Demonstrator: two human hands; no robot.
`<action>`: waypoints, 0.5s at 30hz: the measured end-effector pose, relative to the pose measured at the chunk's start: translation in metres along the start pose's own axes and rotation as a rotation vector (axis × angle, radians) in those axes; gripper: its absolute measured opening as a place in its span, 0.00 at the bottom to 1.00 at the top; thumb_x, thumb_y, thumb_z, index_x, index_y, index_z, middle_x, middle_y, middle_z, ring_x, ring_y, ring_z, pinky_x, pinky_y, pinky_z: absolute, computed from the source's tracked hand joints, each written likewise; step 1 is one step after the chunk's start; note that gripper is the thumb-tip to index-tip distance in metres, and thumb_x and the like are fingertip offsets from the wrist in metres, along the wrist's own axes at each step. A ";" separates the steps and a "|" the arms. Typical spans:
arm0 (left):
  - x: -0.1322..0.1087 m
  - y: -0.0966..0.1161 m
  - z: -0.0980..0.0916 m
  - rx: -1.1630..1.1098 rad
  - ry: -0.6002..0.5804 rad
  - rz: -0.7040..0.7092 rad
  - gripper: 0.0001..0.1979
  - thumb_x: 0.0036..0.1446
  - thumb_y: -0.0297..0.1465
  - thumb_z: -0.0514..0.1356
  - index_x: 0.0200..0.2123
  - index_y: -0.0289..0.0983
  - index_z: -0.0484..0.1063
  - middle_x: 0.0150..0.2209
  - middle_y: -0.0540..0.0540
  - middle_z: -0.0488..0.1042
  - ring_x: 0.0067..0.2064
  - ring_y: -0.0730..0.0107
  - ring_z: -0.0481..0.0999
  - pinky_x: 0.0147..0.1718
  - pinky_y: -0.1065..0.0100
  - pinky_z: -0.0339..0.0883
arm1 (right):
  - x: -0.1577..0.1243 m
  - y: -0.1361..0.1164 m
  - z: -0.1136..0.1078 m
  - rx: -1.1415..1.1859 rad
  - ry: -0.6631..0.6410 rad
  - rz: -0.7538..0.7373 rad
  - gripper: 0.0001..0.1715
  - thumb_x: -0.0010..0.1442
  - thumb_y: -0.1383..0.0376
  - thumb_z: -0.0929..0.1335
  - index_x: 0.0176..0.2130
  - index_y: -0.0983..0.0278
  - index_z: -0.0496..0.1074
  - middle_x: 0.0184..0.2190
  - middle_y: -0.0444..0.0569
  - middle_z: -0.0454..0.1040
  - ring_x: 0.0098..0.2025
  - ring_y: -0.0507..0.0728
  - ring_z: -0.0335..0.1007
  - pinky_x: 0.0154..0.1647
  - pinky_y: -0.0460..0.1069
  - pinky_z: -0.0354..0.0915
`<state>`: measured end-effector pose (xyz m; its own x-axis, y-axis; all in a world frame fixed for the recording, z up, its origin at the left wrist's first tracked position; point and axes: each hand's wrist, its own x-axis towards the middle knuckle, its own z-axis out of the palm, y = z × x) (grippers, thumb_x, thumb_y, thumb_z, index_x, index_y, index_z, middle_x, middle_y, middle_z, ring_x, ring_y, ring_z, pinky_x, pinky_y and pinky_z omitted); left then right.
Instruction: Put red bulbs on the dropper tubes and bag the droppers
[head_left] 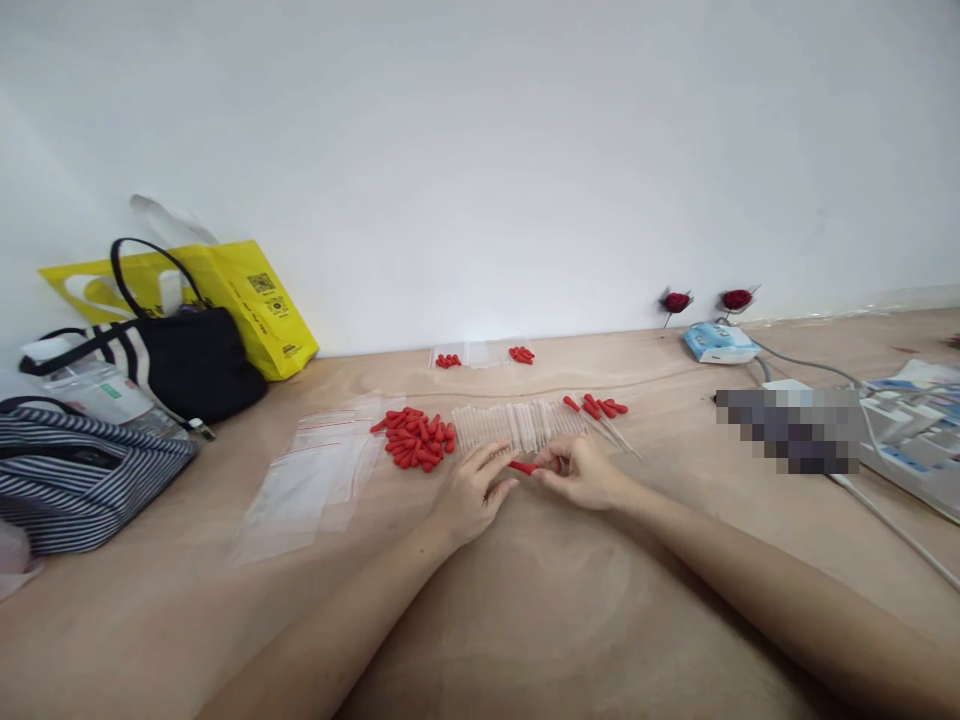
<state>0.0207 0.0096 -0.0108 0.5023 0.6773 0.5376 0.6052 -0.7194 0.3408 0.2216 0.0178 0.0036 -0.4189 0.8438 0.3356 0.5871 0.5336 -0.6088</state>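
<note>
Red rubber bulb [523, 467] lies level just above the wood, its narrow end pointing left. My right hand [581, 472] pinches its right part between thumb and curled fingers. Close by on the left is my left hand [474, 492], its fingers stretched forward and its thumb apart; they reach near the bulb's narrow end. Whether they touch it is unclear. Beyond both hands, a row of slim clear tubes [517, 425] lies side by side, partly hidden by my fingers. A heap of red rubber bulbs [415, 438] is left of the row. Several tubes with red bulbs on their ends [592, 406] lie to its right.
Clear zip bags [311, 465] lie left of the heap; two small bags with red bulbs [480, 354] rest by the wall. Yellow bag [259, 310], black bag [202, 365] and striped pouch [90, 480] stand left. A blue packet [720, 343] and cables [900, 530] lie right.
</note>
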 end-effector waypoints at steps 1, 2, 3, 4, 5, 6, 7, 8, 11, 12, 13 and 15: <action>0.000 0.000 0.000 -0.012 -0.015 0.007 0.12 0.57 0.29 0.53 0.44 0.37 0.69 0.45 0.43 0.71 0.47 0.62 0.68 0.45 0.59 0.64 | -0.001 -0.001 0.005 -0.011 -0.011 -0.024 0.10 0.52 0.60 0.64 0.26 0.62 0.71 0.21 0.43 0.71 0.24 0.51 0.64 0.25 0.46 0.58; 0.000 0.000 0.001 -0.024 -0.029 0.007 0.10 0.57 0.29 0.53 0.40 0.37 0.71 0.41 0.43 0.72 0.44 0.63 0.70 0.43 0.60 0.65 | 0.000 0.000 0.007 -0.028 -0.029 -0.041 0.11 0.52 0.59 0.64 0.26 0.61 0.71 0.21 0.43 0.71 0.24 0.51 0.64 0.26 0.46 0.58; 0.000 0.000 0.001 -0.034 -0.041 0.001 0.09 0.57 0.29 0.53 0.37 0.36 0.72 0.38 0.44 0.73 0.41 0.64 0.70 0.42 0.61 0.66 | 0.001 0.002 0.006 -0.055 -0.044 -0.047 0.11 0.53 0.58 0.64 0.27 0.61 0.72 0.21 0.43 0.71 0.24 0.51 0.64 0.28 0.47 0.58; 0.001 0.001 0.001 -0.040 -0.049 -0.008 0.08 0.57 0.29 0.53 0.35 0.36 0.72 0.36 0.45 0.74 0.40 0.64 0.71 0.40 0.61 0.66 | 0.003 0.007 0.003 -0.101 -0.044 -0.038 0.11 0.53 0.58 0.64 0.27 0.60 0.72 0.22 0.43 0.72 0.25 0.52 0.65 0.30 0.47 0.58; 0.001 0.001 0.001 -0.043 -0.054 -0.017 0.08 0.57 0.29 0.53 0.34 0.36 0.72 0.34 0.45 0.74 0.38 0.65 0.71 0.39 0.61 0.66 | 0.006 0.013 -0.002 -0.169 -0.019 -0.006 0.11 0.53 0.58 0.64 0.27 0.60 0.72 0.23 0.43 0.72 0.27 0.53 0.66 0.32 0.48 0.57; 0.001 0.002 0.000 -0.043 -0.054 -0.023 0.08 0.57 0.29 0.53 0.34 0.36 0.72 0.33 0.46 0.74 0.38 0.65 0.71 0.39 0.61 0.66 | 0.009 0.020 -0.009 -0.255 0.029 0.049 0.11 0.53 0.59 0.63 0.28 0.61 0.72 0.24 0.44 0.73 0.29 0.54 0.67 0.34 0.49 0.57; 0.002 0.003 0.000 -0.044 -0.054 -0.026 0.08 0.57 0.28 0.53 0.34 0.36 0.72 0.33 0.46 0.74 0.37 0.65 0.71 0.39 0.61 0.66 | 0.012 0.028 -0.015 -0.368 0.103 0.136 0.10 0.53 0.60 0.63 0.28 0.61 0.72 0.26 0.46 0.74 0.32 0.55 0.68 0.36 0.50 0.56; 0.002 0.003 -0.001 -0.045 -0.054 -0.028 0.07 0.57 0.28 0.53 0.34 0.36 0.72 0.33 0.46 0.74 0.37 0.65 0.71 0.39 0.62 0.66 | 0.015 0.035 -0.021 -0.477 0.166 0.239 0.10 0.53 0.62 0.62 0.29 0.63 0.71 0.28 0.48 0.74 0.35 0.57 0.68 0.37 0.51 0.55; 0.002 0.004 -0.001 -0.048 -0.060 -0.027 0.07 0.57 0.28 0.53 0.34 0.36 0.72 0.33 0.46 0.74 0.37 0.66 0.71 0.39 0.62 0.65 | 0.018 0.052 -0.034 -0.695 0.172 0.463 0.13 0.55 0.61 0.61 0.31 0.65 0.71 0.31 0.53 0.74 0.38 0.61 0.68 0.39 0.53 0.54; 0.002 0.004 -0.001 -0.049 -0.061 -0.025 0.07 0.57 0.28 0.53 0.34 0.36 0.72 0.33 0.46 0.74 0.38 0.66 0.71 0.39 0.62 0.65 | 0.018 0.055 -0.036 -0.734 0.136 0.500 0.14 0.55 0.60 0.60 0.31 0.65 0.71 0.31 0.55 0.74 0.38 0.62 0.68 0.39 0.54 0.53; 0.002 0.003 -0.001 -0.049 -0.062 -0.024 0.07 0.57 0.28 0.53 0.34 0.37 0.72 0.33 0.47 0.74 0.38 0.66 0.71 0.39 0.62 0.65 | 0.017 0.056 -0.037 -0.762 0.100 0.524 0.16 0.55 0.60 0.59 0.30 0.66 0.71 0.31 0.55 0.74 0.38 0.62 0.68 0.39 0.55 0.53; 0.001 0.003 -0.001 -0.046 -0.065 -0.020 0.07 0.57 0.28 0.53 0.34 0.37 0.72 0.33 0.47 0.74 0.37 0.66 0.70 0.39 0.63 0.65 | 0.016 0.055 -0.037 -0.800 0.044 0.552 0.17 0.56 0.60 0.59 0.30 0.67 0.71 0.32 0.57 0.74 0.38 0.63 0.68 0.40 0.55 0.52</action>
<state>0.0224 0.0085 -0.0086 0.5304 0.6988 0.4798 0.5869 -0.7112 0.3870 0.2729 0.0629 0.0020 0.0729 0.9799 0.1858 0.9973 -0.0694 -0.0253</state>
